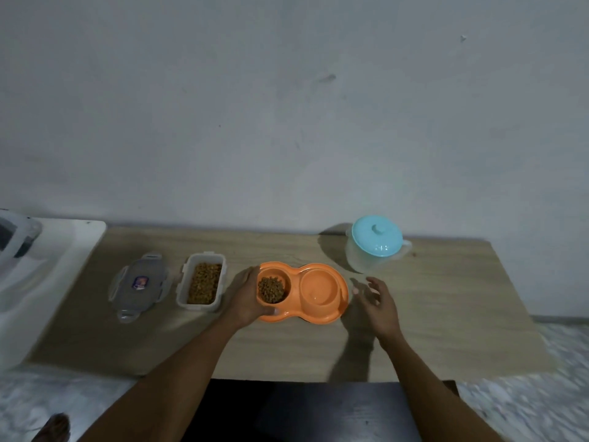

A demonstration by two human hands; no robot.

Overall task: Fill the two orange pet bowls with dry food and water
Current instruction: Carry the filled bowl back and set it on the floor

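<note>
An orange double pet bowl sits in the middle of the wooden table. Its left bowl holds brown dry food; its right bowl looks empty. My left hand grips the left end of the bowl, thumb on the front rim. My right hand hovers just right of the bowl with fingers spread, holding nothing. An open container of dry food stands left of the bowl. A clear jug with a blue lid stands behind and to the right.
The container's clear lid lies flat at the left. A white appliance borders the table's left end. A dark surface lies below the table's front edge. The wall rises right behind the table.
</note>
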